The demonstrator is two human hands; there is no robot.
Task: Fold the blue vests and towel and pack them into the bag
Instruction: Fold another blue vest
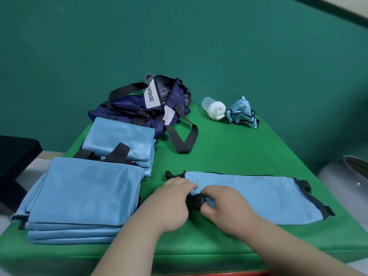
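A light blue vest (258, 198) with black trim lies flat on the green table (229, 156), folded lengthwise. At its left end my left hand (171, 200) and my right hand (223, 204) both pinch a black strap piece (197, 201) of that vest. A stack of folded blue vests (85, 196) sits at the near left, and a second folded stack (121, 140) lies behind it. The navy bag (151, 104) with black handles stands open at the back. A crumpled blue cloth (242, 113) lies at the back right.
A white lidded bottle (214, 109) lies on its side beside the crumpled cloth. A black object (14, 156) stands off the table's left edge, and a grey round container (346, 174) sits off the right edge. A green wall rises behind.
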